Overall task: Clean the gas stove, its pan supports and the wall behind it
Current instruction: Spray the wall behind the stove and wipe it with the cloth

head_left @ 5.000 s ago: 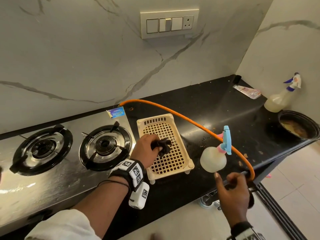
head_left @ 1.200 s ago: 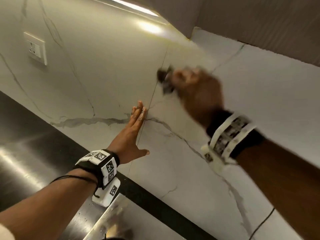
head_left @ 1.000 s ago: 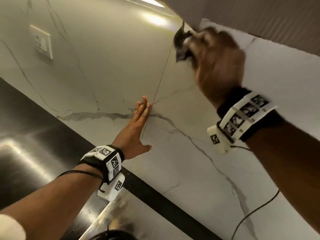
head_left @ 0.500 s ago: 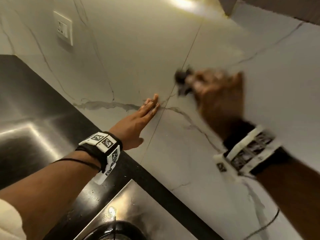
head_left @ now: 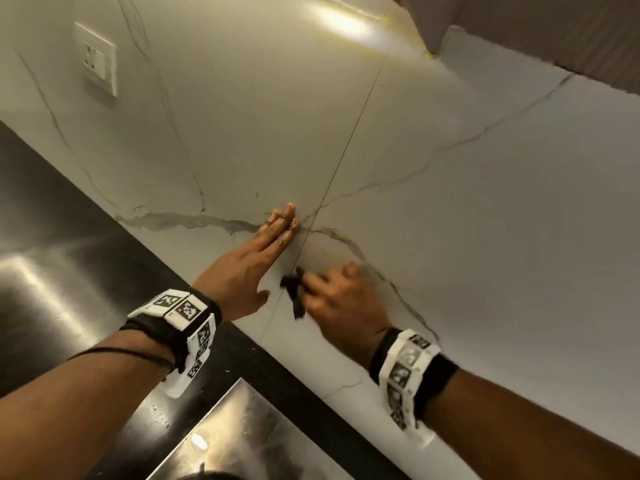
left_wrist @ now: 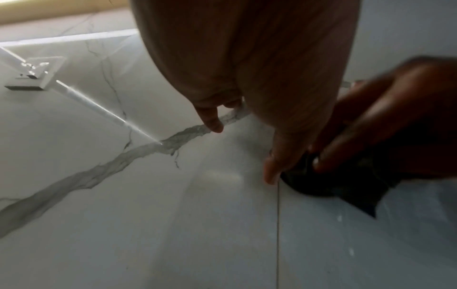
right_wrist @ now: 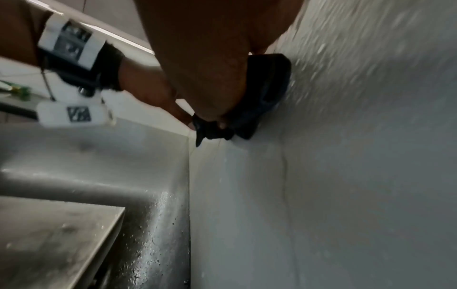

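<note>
My right hand (head_left: 332, 292) grips a small dark cloth (head_left: 294, 292) and presses it on the white marble wall (head_left: 450, 209), low down beside the vertical tile joint. The cloth (right_wrist: 262, 97) shows bunched under the fingers in the right wrist view and against the wall (left_wrist: 333, 185) in the left wrist view. My left hand (head_left: 256, 258) lies flat on the wall with straight fingers (head_left: 285, 220), just left of the cloth. A corner of the steel stove (head_left: 249, 434) shows at the bottom, with a dark pan support edge (head_left: 207, 476).
A black counter strip (head_left: 277, 375) runs along the foot of the wall. A switch socket (head_left: 97, 60) sits on the wall at upper left. An overhead cabinet (head_left: 536, 32) hangs at upper right. A shiny steel surface (head_left: 41, 271) lies at left.
My right hand with the cloth has swept down the wall from high near the cabinet to beside my left hand. The left hand stays flat on the wall.
</note>
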Demonstrator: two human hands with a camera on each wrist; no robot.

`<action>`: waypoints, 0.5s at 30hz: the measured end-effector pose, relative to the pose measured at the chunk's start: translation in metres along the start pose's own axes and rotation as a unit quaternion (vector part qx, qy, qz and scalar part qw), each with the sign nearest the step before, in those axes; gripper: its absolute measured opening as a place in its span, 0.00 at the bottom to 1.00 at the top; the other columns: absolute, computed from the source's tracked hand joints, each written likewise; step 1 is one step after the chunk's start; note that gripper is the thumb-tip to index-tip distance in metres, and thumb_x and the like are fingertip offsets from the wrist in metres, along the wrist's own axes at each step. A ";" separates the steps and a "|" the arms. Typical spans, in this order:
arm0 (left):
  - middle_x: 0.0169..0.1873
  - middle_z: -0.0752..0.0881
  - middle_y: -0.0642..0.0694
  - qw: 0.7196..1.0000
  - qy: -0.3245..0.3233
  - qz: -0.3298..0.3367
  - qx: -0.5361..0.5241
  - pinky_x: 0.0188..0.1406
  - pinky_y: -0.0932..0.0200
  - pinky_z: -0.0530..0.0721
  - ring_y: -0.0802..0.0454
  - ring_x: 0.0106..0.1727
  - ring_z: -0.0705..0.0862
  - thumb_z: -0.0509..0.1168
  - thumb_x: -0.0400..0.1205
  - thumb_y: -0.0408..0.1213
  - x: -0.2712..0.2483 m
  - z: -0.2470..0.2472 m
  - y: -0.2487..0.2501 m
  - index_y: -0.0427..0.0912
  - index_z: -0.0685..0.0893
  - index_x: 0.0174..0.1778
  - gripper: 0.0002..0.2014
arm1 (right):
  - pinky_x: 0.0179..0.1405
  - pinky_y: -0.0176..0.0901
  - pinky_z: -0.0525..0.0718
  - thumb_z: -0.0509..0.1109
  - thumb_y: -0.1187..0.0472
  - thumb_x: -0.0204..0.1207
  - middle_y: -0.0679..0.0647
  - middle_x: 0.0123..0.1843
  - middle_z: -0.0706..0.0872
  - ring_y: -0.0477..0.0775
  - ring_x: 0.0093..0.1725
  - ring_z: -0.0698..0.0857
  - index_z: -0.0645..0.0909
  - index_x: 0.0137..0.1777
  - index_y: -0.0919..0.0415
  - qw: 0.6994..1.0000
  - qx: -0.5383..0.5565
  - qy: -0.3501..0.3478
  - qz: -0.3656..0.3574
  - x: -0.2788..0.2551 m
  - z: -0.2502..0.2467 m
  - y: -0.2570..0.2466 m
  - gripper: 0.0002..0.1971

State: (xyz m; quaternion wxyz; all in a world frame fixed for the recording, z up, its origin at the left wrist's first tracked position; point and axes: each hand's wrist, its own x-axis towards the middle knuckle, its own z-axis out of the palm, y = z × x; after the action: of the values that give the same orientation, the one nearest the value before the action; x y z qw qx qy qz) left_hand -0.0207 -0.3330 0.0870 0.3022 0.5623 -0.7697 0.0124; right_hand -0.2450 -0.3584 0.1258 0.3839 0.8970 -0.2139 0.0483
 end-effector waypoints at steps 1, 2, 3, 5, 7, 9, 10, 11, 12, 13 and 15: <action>0.89 0.27 0.57 1.000 -0.006 0.006 0.004 0.88 0.56 0.53 0.57 0.91 0.32 0.81 0.74 0.31 0.000 -0.002 -0.003 0.50 0.37 0.92 0.64 | 0.54 0.57 0.71 0.65 0.57 0.81 0.52 0.55 0.89 0.57 0.41 0.85 0.92 0.59 0.53 1.000 -0.005 -0.025 -0.011 -0.004 0.007 -0.010 0.14; 0.89 0.27 0.58 1.000 -0.015 0.009 0.008 0.88 0.55 0.54 0.57 0.91 0.33 0.82 0.73 0.31 0.001 -0.005 -0.005 0.51 0.37 0.92 0.65 | 0.54 0.57 0.71 0.68 0.57 0.80 0.52 0.53 0.88 0.57 0.40 0.85 0.92 0.59 0.53 1.000 -0.006 -0.021 -0.017 -0.001 0.007 -0.011 0.13; 0.89 0.27 0.58 1.000 -0.023 0.012 0.012 0.88 0.55 0.55 0.57 0.91 0.33 0.82 0.73 0.30 0.001 -0.007 -0.007 0.52 0.36 0.92 0.66 | 0.53 0.58 0.71 0.69 0.58 0.80 0.53 0.53 0.88 0.58 0.39 0.85 0.91 0.58 0.54 1.000 -0.006 0.013 -0.004 0.005 0.003 -0.005 0.12; 0.88 0.26 0.59 0.999 -0.036 0.016 0.021 0.88 0.55 0.53 0.57 0.91 0.33 0.81 0.73 0.29 0.001 -0.011 -0.011 0.53 0.36 0.92 0.66 | 0.51 0.59 0.68 0.63 0.62 0.82 0.58 0.54 0.87 0.64 0.42 0.86 0.90 0.61 0.58 0.991 0.005 0.114 0.068 0.020 -0.022 0.021 0.15; 0.89 0.26 0.59 0.999 -0.041 0.016 0.030 0.88 0.53 0.52 0.55 0.91 0.33 0.81 0.73 0.28 0.000 -0.011 -0.012 0.53 0.36 0.92 0.66 | 0.54 0.59 0.66 0.64 0.64 0.83 0.59 0.59 0.86 0.65 0.46 0.86 0.87 0.67 0.58 0.974 -0.010 0.171 0.149 0.029 -0.053 0.057 0.16; 0.89 0.27 0.57 0.999 -0.035 0.014 0.030 0.88 0.53 0.51 0.54 0.91 0.33 0.81 0.73 0.27 0.000 -0.007 -0.011 0.51 0.38 0.92 0.65 | 0.56 0.58 0.65 0.68 0.64 0.84 0.59 0.64 0.85 0.64 0.47 0.86 0.86 0.71 0.58 0.970 -0.042 0.159 0.180 0.031 -0.065 0.074 0.18; 0.89 0.28 0.56 0.999 -0.030 0.012 0.027 0.88 0.53 0.50 0.54 0.91 0.33 0.81 0.73 0.27 -0.001 -0.005 -0.009 0.50 0.38 0.93 0.65 | 0.56 0.58 0.65 0.69 0.65 0.83 0.60 0.65 0.85 0.64 0.47 0.86 0.86 0.71 0.59 0.971 -0.049 0.158 0.170 0.032 -0.062 0.070 0.17; 0.90 0.28 0.56 0.999 -0.024 0.009 0.024 0.87 0.56 0.48 0.55 0.91 0.32 0.80 0.73 0.27 -0.001 -0.002 -0.007 0.49 0.39 0.93 0.64 | 0.55 0.58 0.66 0.69 0.65 0.81 0.61 0.64 0.86 0.64 0.45 0.86 0.87 0.68 0.61 0.978 -0.046 0.153 0.137 0.032 -0.051 0.059 0.16; 0.90 0.28 0.55 1.000 -0.018 0.008 0.022 0.87 0.59 0.46 0.56 0.91 0.32 0.79 0.73 0.26 -0.001 0.002 -0.006 0.48 0.39 0.93 0.63 | 0.54 0.58 0.67 0.68 0.65 0.80 0.62 0.63 0.87 0.65 0.43 0.86 0.88 0.64 0.62 0.986 -0.037 0.137 0.092 0.031 -0.035 0.043 0.15; 0.90 0.29 0.55 1.000 -0.008 0.009 0.020 0.86 0.64 0.44 0.57 0.91 0.32 0.77 0.74 0.24 -0.001 0.004 -0.006 0.47 0.40 0.93 0.61 | 0.54 0.58 0.68 0.68 0.65 0.79 0.62 0.62 0.88 0.64 0.41 0.86 0.90 0.60 0.61 0.992 -0.020 0.115 0.047 0.028 -0.016 0.023 0.13; 0.91 0.30 0.54 1.000 0.004 0.009 0.012 0.84 0.72 0.41 0.57 0.91 0.33 0.74 0.74 0.20 -0.001 0.007 -0.005 0.45 0.42 0.93 0.59 | 0.54 0.56 0.71 0.71 0.61 0.75 0.59 0.60 0.89 0.62 0.38 0.86 0.92 0.56 0.58 0.998 0.017 0.047 -0.024 0.018 0.022 -0.016 0.13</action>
State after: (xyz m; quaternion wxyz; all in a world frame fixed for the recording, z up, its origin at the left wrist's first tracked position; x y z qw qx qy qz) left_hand -0.0196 -0.3362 0.0787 0.2989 0.5584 -0.7734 0.0268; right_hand -0.2237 -0.3703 0.1046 0.3794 0.9050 -0.1730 0.0847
